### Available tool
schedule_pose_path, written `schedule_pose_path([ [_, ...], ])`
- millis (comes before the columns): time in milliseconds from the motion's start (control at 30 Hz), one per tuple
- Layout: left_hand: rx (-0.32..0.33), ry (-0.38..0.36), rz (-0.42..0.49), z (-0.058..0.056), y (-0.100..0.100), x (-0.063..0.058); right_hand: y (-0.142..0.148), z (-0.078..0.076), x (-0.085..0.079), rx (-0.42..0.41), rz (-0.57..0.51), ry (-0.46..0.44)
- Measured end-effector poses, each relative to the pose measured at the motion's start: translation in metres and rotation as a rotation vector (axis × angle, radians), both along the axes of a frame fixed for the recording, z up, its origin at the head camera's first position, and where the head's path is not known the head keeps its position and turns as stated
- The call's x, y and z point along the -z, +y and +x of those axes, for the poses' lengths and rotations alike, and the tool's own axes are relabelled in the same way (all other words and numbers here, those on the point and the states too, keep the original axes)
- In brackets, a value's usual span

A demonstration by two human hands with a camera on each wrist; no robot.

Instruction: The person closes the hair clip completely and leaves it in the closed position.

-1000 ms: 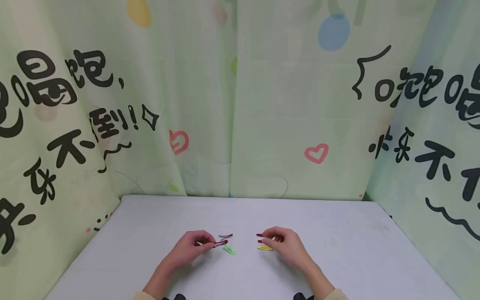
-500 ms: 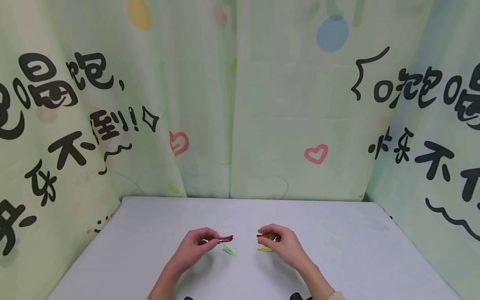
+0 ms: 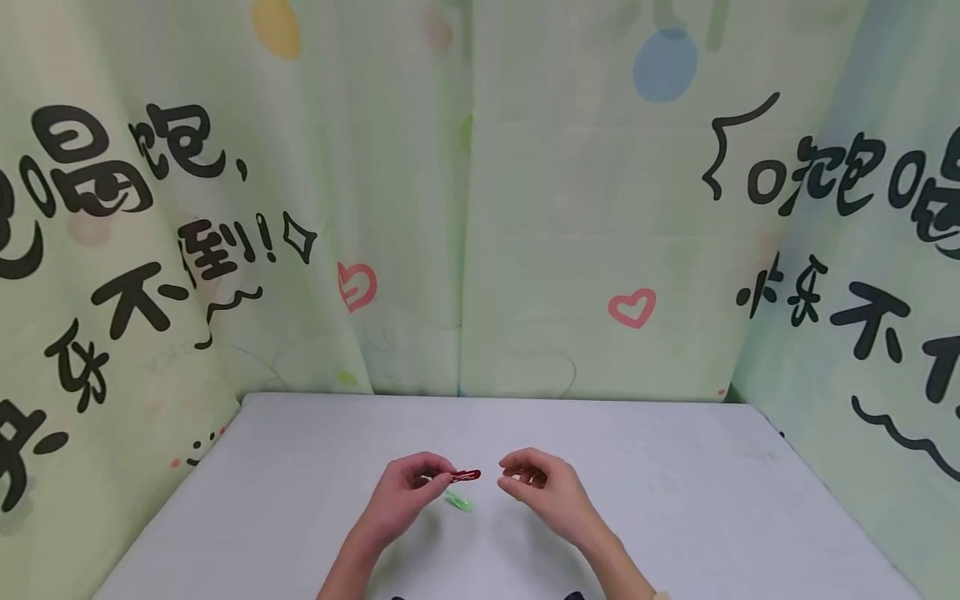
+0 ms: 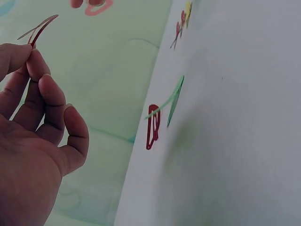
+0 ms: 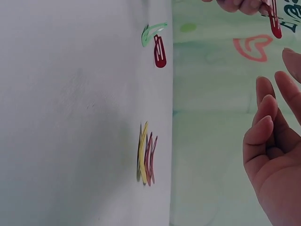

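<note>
My left hand (image 3: 408, 496) pinches a dark red snap hair clip (image 3: 468, 475) between thumb and index finger, above the table. Its two parts stand apart in the left wrist view. Facing it, my right hand (image 3: 547, 496) holds nothing, its thumb and fingertips apart and a small gap from the clip. Below the left hand a green hair clip (image 3: 458, 502) lies on the table beside another dark red clip (image 5: 160, 52). Under the right hand lie a yellow clip (image 5: 143, 160) and two red clips (image 5: 150, 165), which that hand hides in the head view.
The white-covered table (image 3: 337, 442) ends at a pale green curtain (image 3: 540, 208) with black lettering. The same curtain hangs along both sides. Its back edge runs behind the clips.
My left hand has moved right and slightly up with its red clip. The right hand has shifted left toward it and now covers the yellow and red clips in the head view.
</note>
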State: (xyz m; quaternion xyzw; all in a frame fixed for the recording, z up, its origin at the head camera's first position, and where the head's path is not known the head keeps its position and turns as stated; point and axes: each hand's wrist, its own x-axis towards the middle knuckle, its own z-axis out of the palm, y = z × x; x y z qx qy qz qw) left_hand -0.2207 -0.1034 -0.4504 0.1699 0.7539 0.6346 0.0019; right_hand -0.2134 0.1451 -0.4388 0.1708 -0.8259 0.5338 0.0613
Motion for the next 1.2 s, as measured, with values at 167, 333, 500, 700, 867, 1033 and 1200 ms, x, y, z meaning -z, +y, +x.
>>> schedule_pose_path([
  [167,0.009,0.003,0.01,0.002,0.007,-0.002,-0.008,0.003,-0.004,-0.005,-0.031,0.021],
  [333,0.024,0.002,0.012,0.001,0.011,-0.004,-0.014,0.006,-0.009,-0.013,-0.069,0.027],
  [500,0.031,-0.004,0.025,0.003,0.013,-0.004,-0.018,0.01,-0.01,-0.024,-0.109,0.035],
  [700,0.042,0.001,0.053,0.005,0.017,0.0,-0.02,0.013,-0.004,-0.013,-0.11,0.031],
  [867,0.024,0.008,0.05,0.007,0.02,0.003,-0.021,0.013,0.0,0.01,-0.131,0.032],
  [1033,0.021,0.034,0.048,0.008,0.022,0.004,-0.021,0.014,-0.001,0.034,-0.147,0.038],
  [1200,0.022,0.052,0.046,0.01,0.024,0.002,-0.02,0.014,-0.003,0.055,-0.171,0.045],
])
